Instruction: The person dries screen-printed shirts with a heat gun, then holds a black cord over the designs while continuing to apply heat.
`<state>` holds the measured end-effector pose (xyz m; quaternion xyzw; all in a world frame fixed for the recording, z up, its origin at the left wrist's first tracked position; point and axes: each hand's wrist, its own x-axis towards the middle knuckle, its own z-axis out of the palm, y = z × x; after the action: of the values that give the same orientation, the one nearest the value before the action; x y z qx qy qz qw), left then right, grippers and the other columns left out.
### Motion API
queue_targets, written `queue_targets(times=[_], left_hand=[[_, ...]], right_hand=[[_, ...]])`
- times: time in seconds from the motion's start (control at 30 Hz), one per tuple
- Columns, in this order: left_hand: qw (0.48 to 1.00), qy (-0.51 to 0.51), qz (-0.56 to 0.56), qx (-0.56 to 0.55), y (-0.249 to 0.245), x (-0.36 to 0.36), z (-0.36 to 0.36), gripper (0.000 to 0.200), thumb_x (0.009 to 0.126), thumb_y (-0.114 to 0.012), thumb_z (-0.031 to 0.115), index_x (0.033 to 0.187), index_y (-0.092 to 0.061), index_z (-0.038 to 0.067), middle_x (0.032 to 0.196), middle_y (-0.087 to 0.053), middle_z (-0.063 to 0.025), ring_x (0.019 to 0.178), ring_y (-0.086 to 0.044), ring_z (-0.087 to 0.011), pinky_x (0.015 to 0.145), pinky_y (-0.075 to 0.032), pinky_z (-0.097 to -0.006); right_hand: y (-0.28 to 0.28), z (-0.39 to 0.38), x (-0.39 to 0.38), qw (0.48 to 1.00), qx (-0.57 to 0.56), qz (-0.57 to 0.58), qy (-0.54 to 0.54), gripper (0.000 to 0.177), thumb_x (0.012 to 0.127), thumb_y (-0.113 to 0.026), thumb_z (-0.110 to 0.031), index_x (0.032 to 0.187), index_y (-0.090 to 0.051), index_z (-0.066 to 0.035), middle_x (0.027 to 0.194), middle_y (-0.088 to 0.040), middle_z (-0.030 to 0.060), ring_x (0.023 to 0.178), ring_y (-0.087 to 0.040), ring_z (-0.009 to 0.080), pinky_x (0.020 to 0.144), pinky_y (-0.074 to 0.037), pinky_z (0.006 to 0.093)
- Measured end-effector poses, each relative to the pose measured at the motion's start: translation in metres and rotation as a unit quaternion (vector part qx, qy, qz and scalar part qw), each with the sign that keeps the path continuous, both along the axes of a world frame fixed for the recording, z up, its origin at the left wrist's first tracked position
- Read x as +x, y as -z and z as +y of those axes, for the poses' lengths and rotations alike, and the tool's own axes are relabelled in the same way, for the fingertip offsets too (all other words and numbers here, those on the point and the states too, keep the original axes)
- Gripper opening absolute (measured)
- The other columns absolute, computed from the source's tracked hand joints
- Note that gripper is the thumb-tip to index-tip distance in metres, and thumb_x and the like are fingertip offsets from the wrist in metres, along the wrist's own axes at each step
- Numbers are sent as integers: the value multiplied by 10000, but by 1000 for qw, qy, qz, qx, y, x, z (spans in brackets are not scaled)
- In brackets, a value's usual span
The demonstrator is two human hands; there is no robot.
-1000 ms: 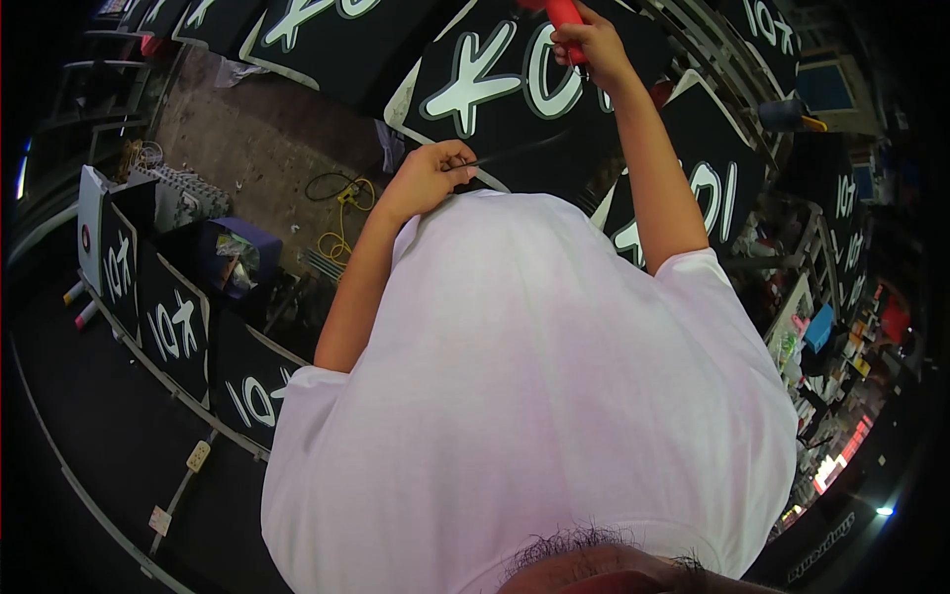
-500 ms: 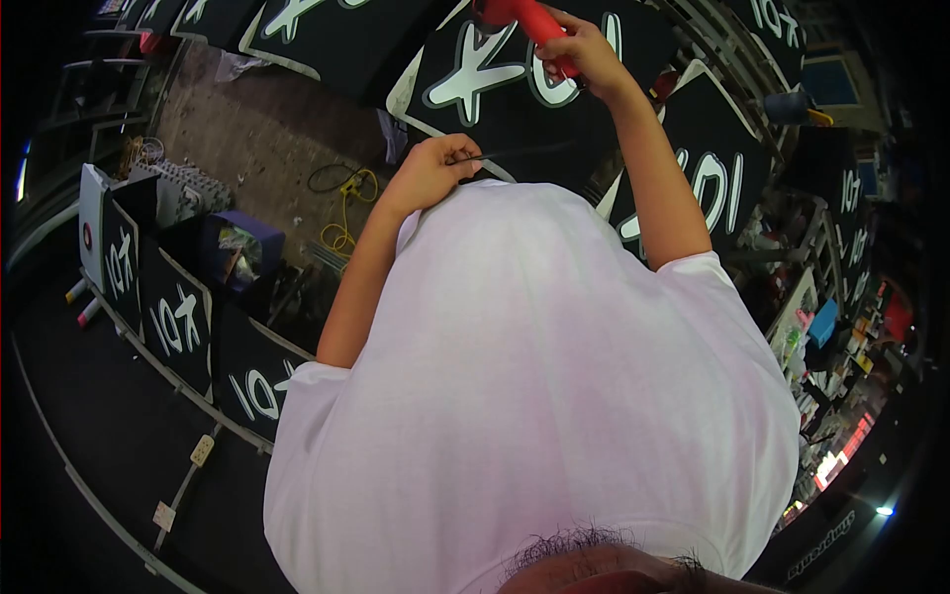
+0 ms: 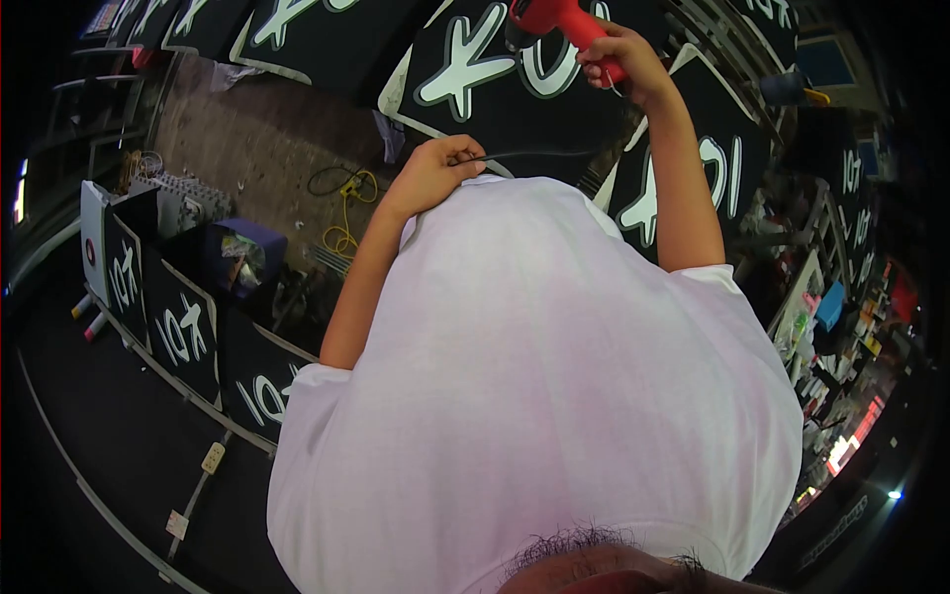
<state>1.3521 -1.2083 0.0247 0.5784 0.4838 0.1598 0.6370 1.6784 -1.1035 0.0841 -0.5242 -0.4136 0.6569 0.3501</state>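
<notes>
My right hand (image 3: 628, 64) is closed round the handle of a red heat gun (image 3: 569, 22). Its dark nozzle points down and to the left, over a black panel (image 3: 485, 121) with large white lettering. Near the panel's lower edge, my left hand (image 3: 440, 170) pinches a thin black cord (image 3: 539, 153) between thumb and fingers. From there the cord runs right across the dark surface; its far end is lost in shadow.
More lettered black panels stand to the right (image 3: 693, 148) and lower left (image 3: 178, 322). A purple bin (image 3: 262, 247) with scraps stands left of my arm. A yellow cable (image 3: 346, 213) lies on the brown floor (image 3: 252, 139). Cluttered goods line the right side.
My right hand has moved right and slightly down with the heat gun, so more of its nozzle shows. My left hand has stayed nearly in place on the cord.
</notes>
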Motion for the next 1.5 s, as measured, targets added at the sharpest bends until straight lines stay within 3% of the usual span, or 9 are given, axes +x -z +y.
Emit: queue_targets(times=[0.27, 0.33, 0.53, 0.73, 0.83, 1.17, 1.27, 1.33, 1.5], left_hand=[[999, 42, 2, -7, -3, 3, -2, 229, 903, -747, 127, 1081, -708, -12, 899, -719, -83, 847, -657, -143, 813, -521, -292], [998, 60, 16, 17, -7, 4, -3, 169, 950, -716, 101, 1071, -690, -13, 843, -671, 0, 774, -593, -69, 748, -489, -238], [997, 78, 8, -10, 1, 2, 0, 224, 908, -744, 125, 1082, -707, -12, 908, -730, -86, 846, -663, -149, 816, -525, -302], [993, 112, 35, 18, -9, 4, 2, 217, 906, -744, 133, 1079, -713, 4, 928, -740, -105, 863, -679, -178, 836, -527, -314], [990, 127, 21, 50, -15, 5, 5, 171, 945, -716, 86, 1070, -689, -28, 858, -701, -38, 801, -638, -92, 756, -503, -241], [989, 142, 6, 32, -15, 13, 10, 160, 944, -715, 81, 1064, -690, -22, 834, -694, -29, 779, -618, -81, 747, -500, -244], [988, 152, 8, 38, -14, 13, 9, 158, 945, -714, 79, 1065, -690, -20, 833, -693, -26, 782, -619, -79, 751, -499, -241], [989, 144, 0, 43, -11, 13, 9, 156, 946, -714, 81, 1064, -692, -18, 832, -692, -23, 783, -622, -80, 750, -497, -241], [989, 139, 7, 51, -18, 16, 11, 157, 947, -712, 78, 1069, -693, -19, 854, -696, -24, 789, -620, -80, 742, -490, -240]], right_hand=[[-5, -42, -10, 999, 9, -22, -22, 671, 764, -671, -56, 1419, -545, 18, 769, -612, 53, 565, -583, 126, 536, -514, 278], [-2, -51, -12, 999, 28, -32, -15, 678, 752, -659, -45, 1418, -547, 17, 765, -609, 54, 562, -579, 125, 530, -509, 280], [-10, -81, -15, 999, -12, -35, 26, 737, 753, -652, -29, 1478, -516, -8, 752, -595, 55, 561, -567, 116, 529, -500, 286], [-12, -101, -8, 997, -35, -26, 57, 785, 740, -657, -18, 1508, -494, -22, 744, -587, 47, 567, -565, 118, 531, -505, 294], [-16, -110, -6, 996, -47, -15, 69, 797, 743, -660, -21, 1520, -481, -28, 747, -587, 49, 572, -567, 116, 532, -507, 291], [-12, -123, 4, 993, -53, -11, 105, 796, 764, -664, -25, 1535, -471, -62, 770, -601, 40, 577, -579, 109, 559, -528, 278], [-9, -125, 4, 991, -22, -81, 105, 797, 771, -671, -30, 1541, -472, -86, 782, -609, 41, 582, -584, 106, 573, -531, 274], [-11, -125, 10, 991, -34, -7, 132, 806, 776, -674, -29, 1550, -463, -95, 784, -609, 40, 591, -591, 110, 578, -538, 279], [-5, -119, 10, 986, -9, -48, 161, 782, 782, -659, -39, 1538, -463, -58, 825, -616, 61, 595, -570, 116, 565, -505, 277]])
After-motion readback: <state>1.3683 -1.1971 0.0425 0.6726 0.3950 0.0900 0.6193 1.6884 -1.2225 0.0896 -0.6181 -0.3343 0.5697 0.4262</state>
